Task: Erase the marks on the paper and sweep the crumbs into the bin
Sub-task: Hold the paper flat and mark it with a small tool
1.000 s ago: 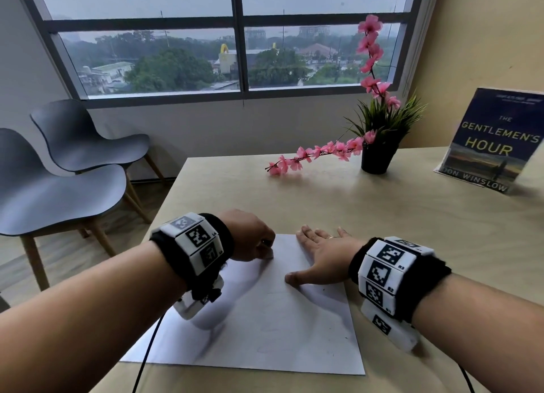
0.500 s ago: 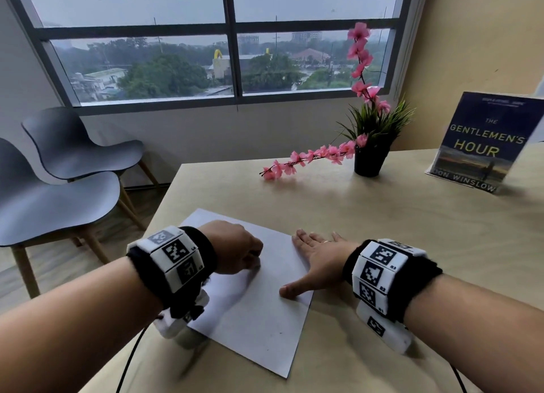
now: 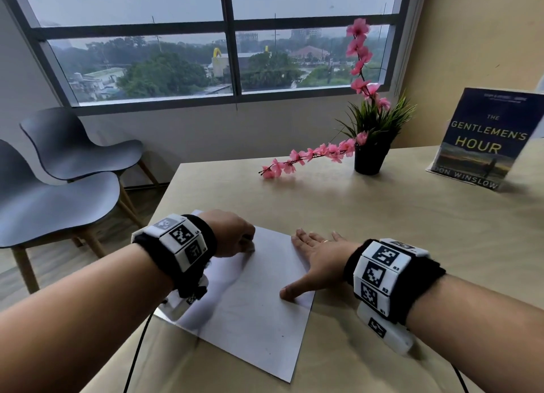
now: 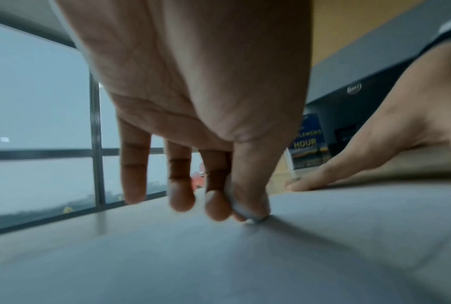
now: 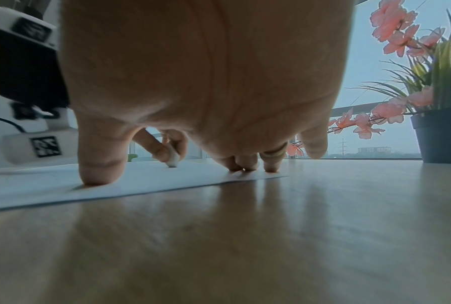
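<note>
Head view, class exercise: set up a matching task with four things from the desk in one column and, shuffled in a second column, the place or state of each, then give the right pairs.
Column one:
1. eraser
2. right hand
3. book
4. flower pot

Column two:
A. stands upright at the far right of the table
B. pinched by the left hand, its tip on the paper
C. black, near the window, between paper and book
D. lies flat, fingers spread, on the paper's right edge

Pairs: 1-B, 2-D, 3-A, 4-C
</note>
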The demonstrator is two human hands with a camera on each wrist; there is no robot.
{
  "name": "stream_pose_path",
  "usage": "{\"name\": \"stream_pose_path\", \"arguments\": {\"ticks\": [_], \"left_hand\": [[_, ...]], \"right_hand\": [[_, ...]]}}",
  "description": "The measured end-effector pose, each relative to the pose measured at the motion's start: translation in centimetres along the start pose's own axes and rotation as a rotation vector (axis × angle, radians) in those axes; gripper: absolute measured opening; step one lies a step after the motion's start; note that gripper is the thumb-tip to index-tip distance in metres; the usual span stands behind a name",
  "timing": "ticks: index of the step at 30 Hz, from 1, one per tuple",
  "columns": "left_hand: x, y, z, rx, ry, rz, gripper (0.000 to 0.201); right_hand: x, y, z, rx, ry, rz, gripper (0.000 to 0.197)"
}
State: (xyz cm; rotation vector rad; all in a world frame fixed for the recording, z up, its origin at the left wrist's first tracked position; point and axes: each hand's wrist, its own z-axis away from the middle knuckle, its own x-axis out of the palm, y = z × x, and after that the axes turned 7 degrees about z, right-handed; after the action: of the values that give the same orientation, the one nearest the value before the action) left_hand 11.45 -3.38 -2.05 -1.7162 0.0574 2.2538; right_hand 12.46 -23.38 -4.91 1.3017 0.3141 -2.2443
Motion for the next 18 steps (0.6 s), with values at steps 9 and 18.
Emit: {"name": "stream_pose_path", "arguments": {"ticks": [9,18], "left_hand": [[-0.7,2.0,-0.4,0.059,0.0,-0.075,0.033],[-0.9,2.8,-0.8,0.1,-0.028,-0.061,0.032]], "right_hand": [[0.2,0.0,-0.1,0.0,0.009,-0.015,0.122],[0.1,0.0,0.0,-0.006,0.004,-0.003,0.122]]}}
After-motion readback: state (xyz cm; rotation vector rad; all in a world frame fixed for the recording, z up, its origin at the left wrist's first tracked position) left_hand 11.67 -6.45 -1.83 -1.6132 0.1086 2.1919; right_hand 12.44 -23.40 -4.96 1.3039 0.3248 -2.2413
